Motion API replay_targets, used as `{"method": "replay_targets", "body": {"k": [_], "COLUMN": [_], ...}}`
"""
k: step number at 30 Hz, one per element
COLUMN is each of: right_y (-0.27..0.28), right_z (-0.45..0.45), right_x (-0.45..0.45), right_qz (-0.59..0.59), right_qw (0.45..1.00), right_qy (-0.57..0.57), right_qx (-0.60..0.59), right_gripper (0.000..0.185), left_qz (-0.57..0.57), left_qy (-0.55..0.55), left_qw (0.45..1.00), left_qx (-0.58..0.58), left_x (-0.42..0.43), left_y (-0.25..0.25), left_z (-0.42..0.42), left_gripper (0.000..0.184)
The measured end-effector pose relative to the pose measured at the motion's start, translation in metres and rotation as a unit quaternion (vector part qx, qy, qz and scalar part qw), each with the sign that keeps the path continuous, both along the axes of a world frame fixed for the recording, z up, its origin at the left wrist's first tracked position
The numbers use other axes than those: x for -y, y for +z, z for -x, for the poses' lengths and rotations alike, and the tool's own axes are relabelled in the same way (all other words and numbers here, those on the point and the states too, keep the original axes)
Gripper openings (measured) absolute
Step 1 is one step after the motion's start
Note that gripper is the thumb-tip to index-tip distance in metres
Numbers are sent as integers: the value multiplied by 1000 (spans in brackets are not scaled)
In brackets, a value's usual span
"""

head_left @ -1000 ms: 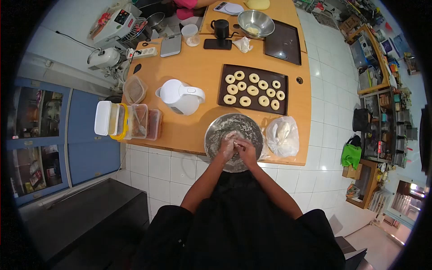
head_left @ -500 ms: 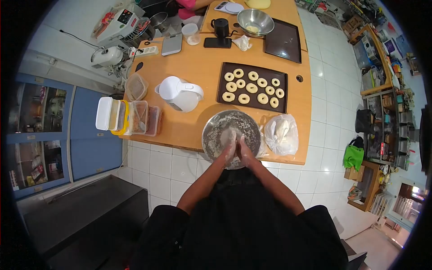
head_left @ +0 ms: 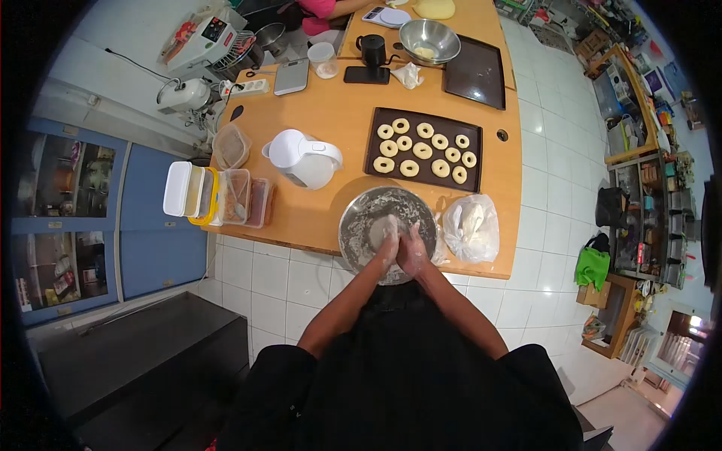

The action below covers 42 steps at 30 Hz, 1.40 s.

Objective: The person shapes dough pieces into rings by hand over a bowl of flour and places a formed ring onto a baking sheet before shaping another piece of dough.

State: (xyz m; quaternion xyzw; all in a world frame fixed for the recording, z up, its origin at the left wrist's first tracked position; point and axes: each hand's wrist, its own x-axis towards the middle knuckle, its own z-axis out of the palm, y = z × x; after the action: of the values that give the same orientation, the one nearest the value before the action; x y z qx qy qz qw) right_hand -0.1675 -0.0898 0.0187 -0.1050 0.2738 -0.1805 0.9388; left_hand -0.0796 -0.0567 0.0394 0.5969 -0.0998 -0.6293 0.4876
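Observation:
My left hand and my right hand are side by side over a steel mixing bowl, palms turned toward each other and touching or nearly so. Their fingers look stretched out, pale with flour or dough residue, and I make out nothing held between them. Smears and crumbs of flour or dough cling to the bowl's inner wall. What lies under my hands is partly hidden. Right of the bowl is a clear plastic bag with something pale in it. Beyond the bowl, a dark baking tray carries several dough rings.
A white kettle and stacked plastic containers stand to the left. Farther back are a scale, a black gooseneck pot, a phone, another steel bowl and a tray. A person in a pink sleeve is at the far end.
My right hand has turned and shifted slightly against the left, showing more of its fingers. Both hands stay over the bowl. The whole view has shifted slightly.

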Motion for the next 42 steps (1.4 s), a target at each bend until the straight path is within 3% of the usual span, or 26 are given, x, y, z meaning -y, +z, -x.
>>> {"method": "replay_targets", "body": {"k": [3,4,7,10,13,14,17,20,23,27,30,33,35,37,39,41,42], "right_y": [-5,-26,-29,6,11,13,25,-25,-6,-3,-4,1,24,25,4,-4,-7], "right_z": [0,1,-4,-13,-13,-11,-17,-12,-10,-14,-21,-22,-19,-8,-3,-5,-4], "right_x": [8,8,7,-5,-10,-9,-15,-17,-5,0,-20,-22,-15,-9,-2,0,0], "right_qz": [2,0,9,43,68,68,78,24,42,51,72,57,41,2,-32,-55,-70], "right_qw": [999,999,997,991,996,996,996,996,989,983,990,996,998,997,996,990,993], "right_qy": [-9,-30,0,20,3,48,30,14,1,46,28,-23,-38,-55,-32,-23,-37], "right_qx": [-51,-20,-71,-128,-65,-28,-29,-83,-140,-171,-122,-61,-43,-47,-82,-131,-82], "right_gripper": [81,78,74,70,68,68,70,71,70,65,66,66,68,70,73,74,73], "left_qz": [10,63,53,-28,-18,-25,-75,-75,47,-15,13,11,-5,-48,-73,98,83], "left_qy": [-51,-46,-17,8,28,79,12,41,19,45,41,50,21,-28,-86,-68,-54], "left_qw": [999,996,995,994,999,996,996,990,990,999,998,997,998,993,992,993,995], "left_qx": [7,-37,-78,-101,-39,-25,-57,-108,-129,11,-46,60,63,100,-49,24,31], "left_x": [-5,-12,-4,1,3,2,-15,-19,-14,1,8,9,4,0,-3,-15,-18], "left_y": [14,-51,7,-2,-15,-40,-62,-34,-10,16,24,-19,-43,-26,-57,-98,-94], "left_z": [11,11,9,-8,-20,-19,-29,-2,10,13,-15,-17,-13,5,3,25,23], "left_gripper": [84,83,86,84,81,77,80,89,85,90,91,91,89,87,83,84,83]}}
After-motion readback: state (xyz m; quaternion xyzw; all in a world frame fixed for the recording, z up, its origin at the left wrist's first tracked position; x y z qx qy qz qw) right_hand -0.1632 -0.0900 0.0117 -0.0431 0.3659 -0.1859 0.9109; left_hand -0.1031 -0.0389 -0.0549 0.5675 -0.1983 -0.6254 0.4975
